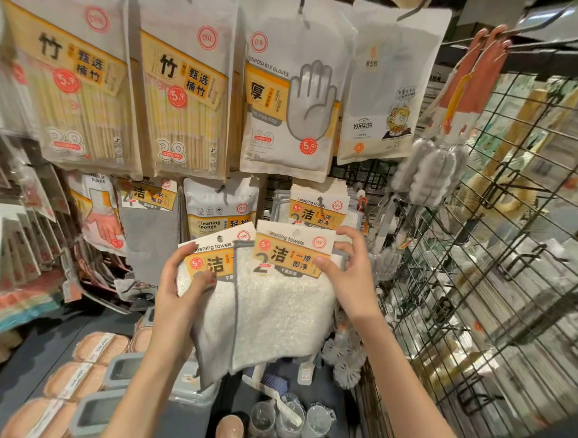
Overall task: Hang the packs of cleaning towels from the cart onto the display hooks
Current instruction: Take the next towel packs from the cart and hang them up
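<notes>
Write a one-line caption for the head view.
Left hand and right hand each hold a cleaning towel pack before matching packs on a display hook.

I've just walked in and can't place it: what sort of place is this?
Most likely a household goods shop aisle. Priced packs of bamboo chopsticks and disposable gloves hang on display hooks, a wire rack holds brushes, and both hands hold cleaning towel packs for hanging.
</notes>
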### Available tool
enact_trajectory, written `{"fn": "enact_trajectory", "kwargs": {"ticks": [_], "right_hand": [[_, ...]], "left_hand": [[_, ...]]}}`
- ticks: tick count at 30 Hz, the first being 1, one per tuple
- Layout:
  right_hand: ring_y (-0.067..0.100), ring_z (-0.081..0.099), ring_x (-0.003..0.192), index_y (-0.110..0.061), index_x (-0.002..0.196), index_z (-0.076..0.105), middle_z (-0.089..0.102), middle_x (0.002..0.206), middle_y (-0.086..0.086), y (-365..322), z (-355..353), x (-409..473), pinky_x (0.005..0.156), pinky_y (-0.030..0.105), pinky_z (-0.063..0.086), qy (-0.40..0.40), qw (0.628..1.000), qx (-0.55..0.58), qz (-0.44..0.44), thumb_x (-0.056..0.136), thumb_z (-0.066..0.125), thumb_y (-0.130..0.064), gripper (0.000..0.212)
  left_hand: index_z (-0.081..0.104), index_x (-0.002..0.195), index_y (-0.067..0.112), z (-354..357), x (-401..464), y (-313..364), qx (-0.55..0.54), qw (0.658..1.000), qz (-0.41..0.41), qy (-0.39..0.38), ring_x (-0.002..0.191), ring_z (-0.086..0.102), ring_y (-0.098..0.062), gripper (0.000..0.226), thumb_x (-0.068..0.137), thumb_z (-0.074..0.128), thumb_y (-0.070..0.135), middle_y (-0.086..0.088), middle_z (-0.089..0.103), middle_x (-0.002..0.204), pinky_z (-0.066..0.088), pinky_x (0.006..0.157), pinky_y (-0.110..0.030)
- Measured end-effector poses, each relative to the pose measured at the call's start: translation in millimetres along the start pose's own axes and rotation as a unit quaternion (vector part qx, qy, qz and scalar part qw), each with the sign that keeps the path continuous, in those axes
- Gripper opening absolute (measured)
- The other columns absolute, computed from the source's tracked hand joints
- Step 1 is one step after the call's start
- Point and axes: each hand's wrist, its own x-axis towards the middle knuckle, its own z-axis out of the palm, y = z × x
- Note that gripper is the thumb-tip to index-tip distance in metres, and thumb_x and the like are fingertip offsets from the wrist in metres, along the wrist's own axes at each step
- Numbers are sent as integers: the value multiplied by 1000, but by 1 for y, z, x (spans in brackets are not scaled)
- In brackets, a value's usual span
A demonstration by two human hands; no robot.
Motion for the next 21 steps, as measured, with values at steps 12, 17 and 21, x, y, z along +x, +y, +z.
{"fn": "enact_trajectory", "kwargs": {"ticks": [12, 17, 21], "right_hand": [[-4, 49, 95, -21, 116, 47, 52, 111, -12, 22, -14, 58, 62, 0, 40, 89, 996, -9, 5, 83, 63, 3, 44], [-19, 46, 94, -16, 122, 46, 45, 105, -26, 34, -13, 73, 63, -5, 35, 115, 993, -24, 13, 85, 61, 2, 44], [-30, 44, 86, -15, 122, 48, 46, 100, -26, 39, -7, 82, 64, -3, 36, 138, 989, -55, 3, 84, 61, 2, 43]], "left_hand": [[62, 114, 45, -24, 4, -4, 41, 999, 19, 23, 89, 67, -9, 56, 84, 67, -2, 10, 70, 113, 51, 63, -15], [61, 116, 45, -26, 4, 0, 39, 999, 17, 22, 77, 61, -14, 56, 84, 68, 0, -1, 67, 121, 47, 55, -10], [60, 116, 50, -29, 4, 2, 47, 998, 26, 25, 110, 63, -21, 61, 83, 70, -1, 0, 62, 128, 51, 87, -31]]}}
